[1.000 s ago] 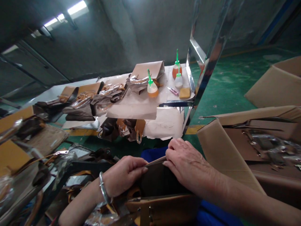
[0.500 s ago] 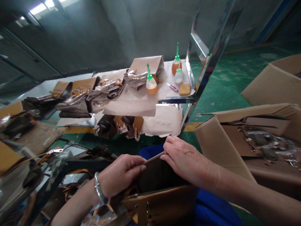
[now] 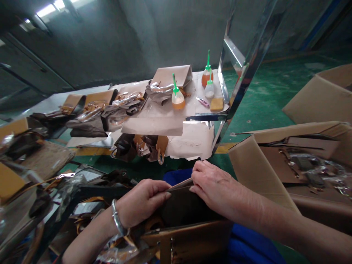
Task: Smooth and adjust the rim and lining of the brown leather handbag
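We hold a brown bag [image 3: 189, 240] at 6 o'clock, low in the view, its mouth open and dark inside. Our left hand [image 3: 143, 205] is closed in a pinch on the bag's top edge [image 3: 180, 184], thumb over fingers, with a silver bracelet [image 3: 118, 220] on the wrist. Our right hand [image 3: 217, 185] sits just beside it at 3 o'clock from it, fingers curled down over the same edge and gripping it. The two hands nearly touch.

At 3 o'clock an open cardboard box [image 3: 258, 176] stands close to our right forearm. At 12 o'clock, well apart, we see a paper-covered tabletop [image 3: 159, 117] with an orange squeeze bottle [image 3: 178, 99], a yellow sponge [image 3: 216, 104] at 3 o'clock from the bottle, and more bags [image 3: 90, 123] toward 10 o'clock.
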`<state>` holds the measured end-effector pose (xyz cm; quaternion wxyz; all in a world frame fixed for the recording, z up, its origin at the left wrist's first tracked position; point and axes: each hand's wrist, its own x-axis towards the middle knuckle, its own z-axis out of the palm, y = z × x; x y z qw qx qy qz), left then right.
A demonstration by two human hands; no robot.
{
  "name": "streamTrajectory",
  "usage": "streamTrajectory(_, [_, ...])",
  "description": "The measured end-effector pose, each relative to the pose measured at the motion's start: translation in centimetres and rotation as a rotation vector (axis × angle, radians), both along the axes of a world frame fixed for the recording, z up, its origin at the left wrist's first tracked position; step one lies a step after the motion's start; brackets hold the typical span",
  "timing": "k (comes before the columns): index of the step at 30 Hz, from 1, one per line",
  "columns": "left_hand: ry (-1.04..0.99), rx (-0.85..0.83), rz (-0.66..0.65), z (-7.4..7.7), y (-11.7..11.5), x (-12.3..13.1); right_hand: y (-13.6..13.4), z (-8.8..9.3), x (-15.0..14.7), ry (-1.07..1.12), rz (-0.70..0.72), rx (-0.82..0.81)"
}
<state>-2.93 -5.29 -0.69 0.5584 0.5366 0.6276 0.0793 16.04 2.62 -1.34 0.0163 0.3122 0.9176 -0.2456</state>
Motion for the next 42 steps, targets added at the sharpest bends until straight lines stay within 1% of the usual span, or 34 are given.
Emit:
streamTrajectory(3, [0.004, 0.0, 0.002, 0.1, 0.0, 0.0, -0.2, 0.6, -0.1, -0.091, 0.029, -0.002])
streamTrajectory(5, [0.011, -0.005, 0.004, 0.1, 0.0, 0.1, -0.3, 0.6, -0.1, -0.095, 0.026, 0.03])
streamTrajectory(8, [0.021, -0.009, 0.013, 0.2, -0.1, 0.1, -0.6, 0.1, 0.1, 0.005, 0.015, 0.112])
streamTrajectory(12, [0.023, -0.009, 0.031, 0.2, -0.1, 0.3, -0.7, -0.1, 0.6, 0.132, 0.066, 0.202])
streamTrajectory(18, [0.041, 0.009, 0.026, 0.2, -0.1, 0.4, -0.4, 0.1, 0.4, 0.099, 0.084, 0.161])
streamTrajectory(22, [0.06, 0.012, 0.024, 0.1, 0.0, 0.3, -0.6, -0.2, 0.2, 0.096, 0.088, 0.194])
streamTrajectory(24, [0.076, 0.03, 0.018, -0.1, 0.1, 0.3, -1.0, -0.1, 0.2, 0.097, 0.135, 0.225])
streamTrajectory(27, [0.106, 0.079, -0.003, -0.2, 0.2, 0.3, -1.6, 0.2, 0.5, 0.134, 0.267, 0.272])
streamTrajectory(29, [0.142, 0.096, -0.026, -0.1, 0.2, 0.4, -1.8, 0.1, 0.7, 0.138, 0.313, 0.239])
streamTrajectory(31, [0.158, 0.099, -0.044, 0.0, 0.3, 0.5, -1.8, -0.1, 0.9, 0.095, 0.282, 0.165])
streamTrajectory(33, [0.134, 0.094, -0.051, 0.0, 0.3, 0.5, -1.7, -0.4, 1.0, 0.044, 0.193, 0.127])
streamTrajectory(35, [0.1, 0.085, -0.054, 0.0, 0.3, 0.4, -1.6, -0.6, 0.9, 0.022, 0.099, 0.155])
streamTrajectory(37, [0.082, 0.066, -0.047, -0.1, 0.3, 0.3, -1.5, -0.7, 0.7, -0.004, 0.043, 0.224])
streamTrajectory(40, [0.047, 0.032, -0.027, -0.3, 0.3, 0.2, -1.1, -0.7, 0.2, -0.065, 0.026, 0.3])
streamTrajectory(42, [0.023, 0.013, -0.019, -0.4, 0.3, 0.2, -0.8, -0.5, -0.1, -0.097, 0.03, 0.301])
